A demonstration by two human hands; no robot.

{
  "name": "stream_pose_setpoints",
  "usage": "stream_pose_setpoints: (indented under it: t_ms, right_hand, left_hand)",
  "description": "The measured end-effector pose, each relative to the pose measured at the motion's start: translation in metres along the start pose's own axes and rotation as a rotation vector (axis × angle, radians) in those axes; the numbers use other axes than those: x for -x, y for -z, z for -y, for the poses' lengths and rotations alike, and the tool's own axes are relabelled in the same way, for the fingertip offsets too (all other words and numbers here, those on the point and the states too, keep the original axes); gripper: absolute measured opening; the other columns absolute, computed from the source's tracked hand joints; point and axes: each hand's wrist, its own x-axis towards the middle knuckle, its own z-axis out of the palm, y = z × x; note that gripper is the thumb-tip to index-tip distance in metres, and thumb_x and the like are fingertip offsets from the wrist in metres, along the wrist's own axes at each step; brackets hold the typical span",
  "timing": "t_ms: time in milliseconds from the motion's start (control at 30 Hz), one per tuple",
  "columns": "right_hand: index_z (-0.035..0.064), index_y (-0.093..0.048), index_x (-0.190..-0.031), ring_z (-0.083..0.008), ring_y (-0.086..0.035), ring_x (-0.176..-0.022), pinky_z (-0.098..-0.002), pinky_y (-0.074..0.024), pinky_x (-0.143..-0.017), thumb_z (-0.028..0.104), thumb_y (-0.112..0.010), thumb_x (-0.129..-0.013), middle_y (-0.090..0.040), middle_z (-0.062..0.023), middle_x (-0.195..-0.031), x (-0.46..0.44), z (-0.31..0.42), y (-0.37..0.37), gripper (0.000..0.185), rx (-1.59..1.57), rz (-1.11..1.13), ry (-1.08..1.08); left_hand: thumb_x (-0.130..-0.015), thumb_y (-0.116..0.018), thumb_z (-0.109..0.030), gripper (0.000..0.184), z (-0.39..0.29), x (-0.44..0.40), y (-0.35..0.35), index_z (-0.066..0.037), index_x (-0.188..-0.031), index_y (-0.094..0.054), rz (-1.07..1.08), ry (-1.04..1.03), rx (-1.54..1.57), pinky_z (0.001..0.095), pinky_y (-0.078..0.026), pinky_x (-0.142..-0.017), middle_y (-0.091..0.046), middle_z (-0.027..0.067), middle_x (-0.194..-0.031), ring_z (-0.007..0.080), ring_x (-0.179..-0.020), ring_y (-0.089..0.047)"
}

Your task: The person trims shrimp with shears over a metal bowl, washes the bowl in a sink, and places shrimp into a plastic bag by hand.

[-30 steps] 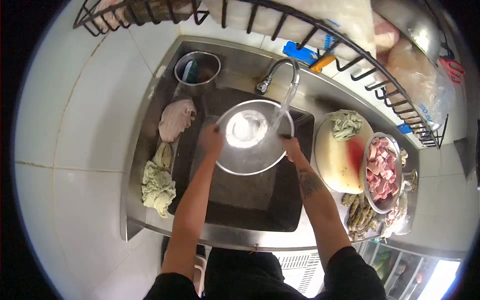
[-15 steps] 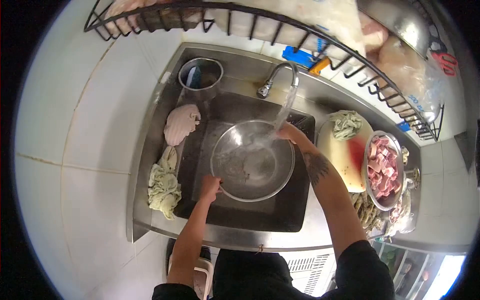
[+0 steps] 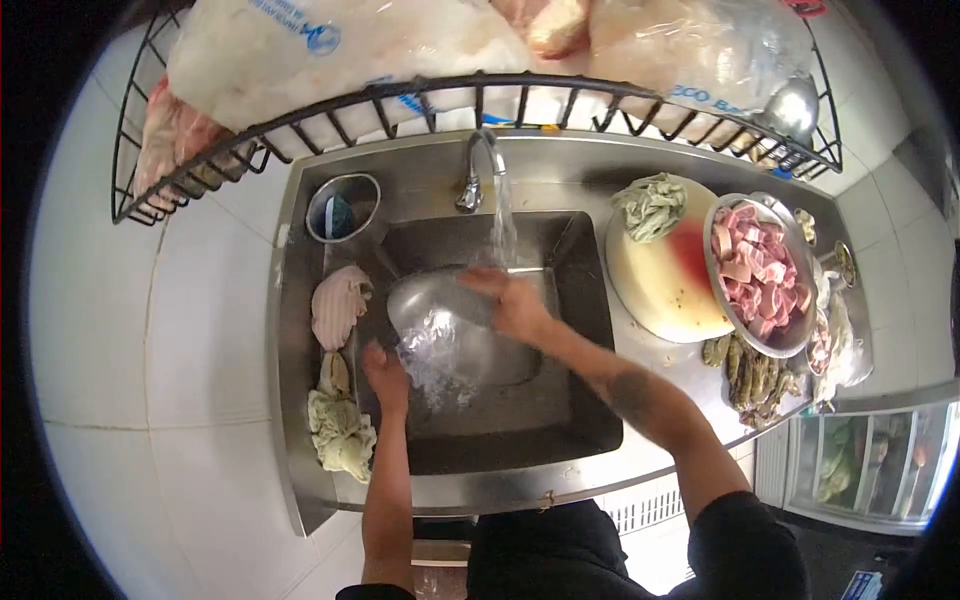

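A steel bowl (image 3: pixel 420 290) sits tilted in the dark sink basin (image 3: pixel 500 452), with water spilling from its near side. My left hand (image 3: pixel 388 378) is at the bowl's left edge, its fingers closed there and partly hidden. Across the bowl reaches my right hand (image 3: pixel 508 302), its fingers stretched out and smeared by motion, with nothing visible in them. Behind it, water runs from the curved faucet (image 3: pixel 486 150) into the sink.
Left of the basin lie a striped pink cloth (image 3: pixel 340 306), a pale green cloth (image 3: pixel 342 432) and a metal pot (image 3: pixel 343 190). A cutting board (image 3: pixel 655 285), a bowl of cut meat (image 3: pixel 757 270) and shrimp (image 3: pixel 752 375) stand right. A wire rack (image 3: pixel 480 95) overhangs the back.
The bowl has gone from nearly level to tilted, and its water now pours out. My right hand has left the far right rim and moved left over the bowl. The view has shifted.
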Motion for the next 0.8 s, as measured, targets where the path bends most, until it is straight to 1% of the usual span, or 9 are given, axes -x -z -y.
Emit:
stream_pose_setpoints:
  t_ms: [100,200,333,433,467,567,600,733,800]
  right_hand:
    - [0.0209,-0.056,-0.131,-0.0381,-0.038,-0.133,-0.0669,-0.0343,-0.1,-0.009,-0.055,-0.071,-0.046,-0.0067,-0.142,0.05,0.057,0.036,0.067,0.296,0.008,-0.018]
    - [0.0194,-0.058,-0.13,-0.0406,-0.032,-0.137,-0.0662,-0.0302,-0.104,-0.008,-0.058,-0.071,-0.045,-0.0057,-0.145,0.103,0.076,0.089,0.065,0.288,-0.175,-0.044]
    - [0.0112,-0.064,-0.118,-0.0461,-0.047,-0.126,-0.0571,-0.0392,-0.103,-0.005,-0.059,-0.079,-0.057,-0.0174,-0.13,0.177,0.122,0.17,0.042,0.383,-0.366,0.018]
    - [0.0111,-0.064,-0.111,-0.0502,-0.05,-0.119,-0.058,-0.0428,-0.1,-0.001,-0.061,-0.085,-0.061,-0.0188,-0.123,0.239,0.17,0.224,0.029,0.433,-0.465,0.009]
    - [0.0113,-0.064,-0.108,-0.0509,-0.05,-0.118,-0.0588,-0.0431,-0.1,0.001,-0.061,-0.086,-0.062,-0.0183,-0.121,0.259,0.186,0.239,0.025,0.495,-0.493,-0.01]
    - [0.0106,-0.063,-0.104,-0.0497,-0.054,-0.115,-0.0609,-0.0456,-0.096,0.004,-0.067,-0.082,-0.063,-0.0178,-0.12,0.33,0.226,0.276,0.024,0.825,-0.527,-0.128]
    - [0.0105,-0.063,-0.107,-0.0474,-0.053,-0.117,-0.0589,-0.0476,-0.095,0.0,-0.064,-0.083,-0.062,-0.0173,-0.122,0.349,0.245,0.285,0.026,0.898,-0.521,-0.213]
    - [0.0088,-0.063,-0.113,-0.0414,-0.054,-0.119,-0.0525,-0.046,-0.1,-0.001,-0.055,-0.089,-0.061,-0.0178,-0.123,0.461,0.274,0.299,0.027,1.186,-0.691,-0.5]
    - [0.001,-0.061,-0.118,-0.0379,-0.052,-0.123,-0.0476,-0.0416,-0.103,-0.003,-0.048,-0.091,-0.061,-0.0174,-0.124,0.529,0.276,0.301,0.03,1.302,-0.78,-0.651]
  left_hand:
    - [-0.096,-0.051,-0.027,0.035,-0.07,-0.068,-0.031,0.001,-0.116,-0.055,0.174,-0.256,0.145,0.0299,-0.042,-0.088,-0.061,0.0108,-0.097,0.0237,-0.092,-0.058]
    - [-0.099,-0.042,-0.037,0.042,-0.117,-0.125,-0.095,0.001,-0.109,-0.058,0.44,0.159,0.462,0.0322,-0.047,-0.084,-0.063,0.0129,-0.093,0.0246,-0.093,-0.06]
    - [-0.1,-0.039,-0.045,0.05,-0.16,-0.138,-0.177,0.001,-0.106,-0.058,0.697,0.699,0.819,0.0368,-0.05,-0.082,-0.063,0.0133,-0.092,0.024,-0.092,-0.062]
    - [-0.099,-0.035,-0.049,0.055,-0.019,-0.288,-0.321,0.0,-0.109,-0.057,1.162,0.871,1.559,0.0435,-0.05,-0.088,-0.062,0.0154,-0.097,0.0295,-0.093,-0.06]
    - [-0.093,-0.05,-0.031,0.038,-0.104,-0.208,-0.287,0.003,-0.108,-0.059,0.542,0.744,1.456,0.0402,-0.056,-0.072,-0.063,0.0176,-0.096,0.0289,-0.086,-0.064]
    - [-0.094,-0.049,-0.03,0.034,-0.088,-0.196,-0.301,-0.004,-0.113,-0.059,0.283,-0.146,0.526,0.0438,-0.05,-0.076,-0.066,0.0137,-0.101,0.0315,-0.086,-0.064]
    - [-0.092,-0.056,-0.022,0.03,-0.09,-0.203,-0.305,-0.004,-0.117,-0.059,0.223,0.061,0.868,0.0401,-0.05,-0.077,-0.067,0.0141,-0.104,0.0336,-0.085,-0.065]
    - [-0.089,-0.057,-0.022,0.04,-0.113,-0.177,-0.25,-0.001,-0.123,-0.056,0.038,-0.708,-0.223,0.0432,-0.049,-0.08,-0.065,0.0234,-0.107,0.0376,-0.097,-0.064]
    - [-0.086,-0.061,-0.021,0.045,-0.138,-0.166,-0.224,0.001,-0.125,-0.053,0.204,-0.607,-0.458,0.0459,-0.045,-0.089,-0.06,0.0252,-0.118,0.0387,-0.108,-0.058]
